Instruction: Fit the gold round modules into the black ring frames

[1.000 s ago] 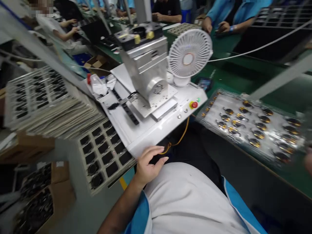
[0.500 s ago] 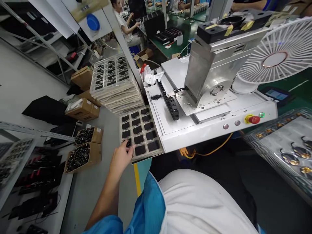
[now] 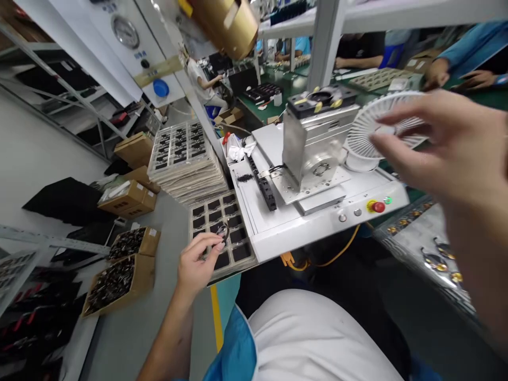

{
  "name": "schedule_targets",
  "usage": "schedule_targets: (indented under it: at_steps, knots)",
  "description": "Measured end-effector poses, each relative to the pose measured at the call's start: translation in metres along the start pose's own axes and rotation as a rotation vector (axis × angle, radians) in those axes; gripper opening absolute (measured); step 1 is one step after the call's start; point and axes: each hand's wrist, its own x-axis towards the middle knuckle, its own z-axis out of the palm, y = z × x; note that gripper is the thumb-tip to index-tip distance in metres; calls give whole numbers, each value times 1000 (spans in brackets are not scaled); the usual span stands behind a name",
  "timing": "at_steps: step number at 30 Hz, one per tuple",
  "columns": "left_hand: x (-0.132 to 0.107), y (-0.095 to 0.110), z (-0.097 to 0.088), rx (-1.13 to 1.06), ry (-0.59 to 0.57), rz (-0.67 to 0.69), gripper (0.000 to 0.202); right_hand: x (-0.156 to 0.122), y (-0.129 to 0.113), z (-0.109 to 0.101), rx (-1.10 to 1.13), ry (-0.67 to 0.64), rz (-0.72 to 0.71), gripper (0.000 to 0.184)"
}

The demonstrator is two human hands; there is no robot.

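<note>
Left hand (image 3: 196,263): fingers (image 3: 210,243) are pinched together on a small dark ring (image 3: 223,233), which is held over the middle of a black compartmented tray (image 3: 248,259); the exact compartment cannot be determined. The tray lies at the near left edge of a white machine base (image 3: 317,235). A stack of trays (image 3: 184,164) stands beyond it. Two cartons of dark parts (image 3: 119,270) sit on the grey counter (image 3: 169,225) to its left. Right hand (image 3: 448,148): raised at right, its fingers spread apart and holding nothing, just in front of a white desk fan (image 3: 363,132).
</note>
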Motion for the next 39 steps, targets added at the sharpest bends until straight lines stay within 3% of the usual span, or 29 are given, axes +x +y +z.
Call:
schedule_targets:
  at_steps: [3,5,9,11,14,17,20,23,26,29,33,36,39]
  knots:
    - [30,30,10,-81,21,203,11,63,-5,18,-62,-119,-101,34]
    - [52,49,15,-104,32,309,14,99,-5,28,-91,-285,-89,42]
    - [102,82,21,-144,51,469,15,139,-1,36,-72,-624,13,45]
    - [131,97,27,-158,68,526,10,144,3,37,-28,-670,7,41]
    - [179,123,46,-119,111,590,4,137,10,38,101,-522,-19,41]
    - [226,150,74,-17,99,610,8,120,19,39,240,-253,0,42]
    - [261,175,102,92,-24,575,12,96,26,31,323,-74,51,36]
    - [274,189,115,207,-180,515,19,60,30,13,368,9,123,31]
    - [268,190,113,267,-289,501,19,12,37,-10,409,33,270,35]
    - [262,181,107,303,-350,540,48,-43,54,-27,388,-39,548,47]
    - [256,165,104,272,-391,588,75,-111,77,-33,172,-269,922,68]
    - [233,153,101,134,-289,641,71,-148,85,-23,71,-476,978,77]
    - [181,133,99,-50,-132,688,55,-171,86,-9,20,-595,888,85]
